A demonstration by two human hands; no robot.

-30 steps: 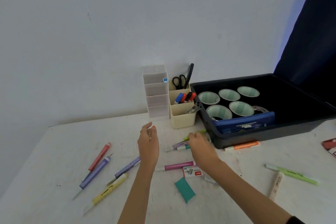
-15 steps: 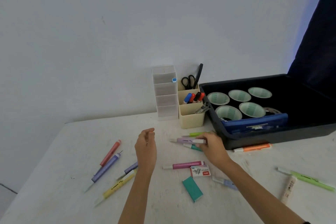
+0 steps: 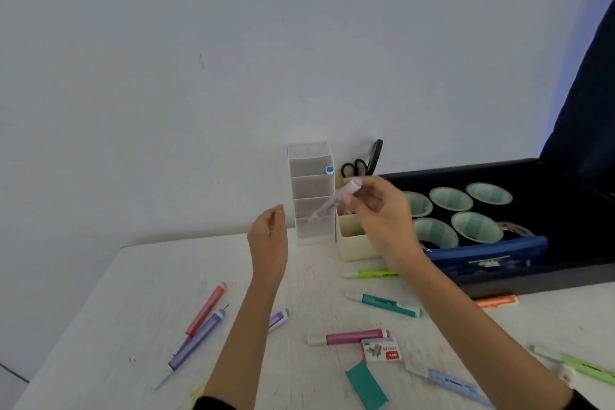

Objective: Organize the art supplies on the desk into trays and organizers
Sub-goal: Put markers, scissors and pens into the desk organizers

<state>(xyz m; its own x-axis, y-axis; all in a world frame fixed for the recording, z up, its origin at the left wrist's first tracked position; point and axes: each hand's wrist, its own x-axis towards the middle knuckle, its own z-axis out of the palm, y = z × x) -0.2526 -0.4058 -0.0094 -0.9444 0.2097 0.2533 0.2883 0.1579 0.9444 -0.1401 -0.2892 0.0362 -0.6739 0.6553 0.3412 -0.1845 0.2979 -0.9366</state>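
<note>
My right hand (image 3: 376, 213) pinches a lilac highlighter (image 3: 327, 206) in the air, its tip pointing down at the white tiered organizer (image 3: 311, 183) by the wall. My left hand (image 3: 268, 236) hovers beside it with loosely curled fingers and holds nothing. A cream pen cup (image 3: 354, 245) with scissors (image 3: 361, 165) stands right of the organizer, partly hidden by my right hand. Loose on the desk lie green (image 3: 369, 274), teal (image 3: 386, 303), pink (image 3: 349, 336), orange (image 3: 496, 301), red (image 3: 206, 308) and purple (image 3: 196, 341) pens.
A black tray (image 3: 565, 273) at the right holds several tape rolls (image 3: 476, 226) and a blue pencil case (image 3: 489, 260). A staples box (image 3: 381, 349), a teal eraser (image 3: 366, 384), a pale blue highlighter (image 3: 446, 381) and a light green pen (image 3: 579, 366) lie near the front.
My right hand has picked the lilac highlighter off the desk and lifted it up toward the white organizer. My left hand has risen slightly. The camera view has tilted.
</note>
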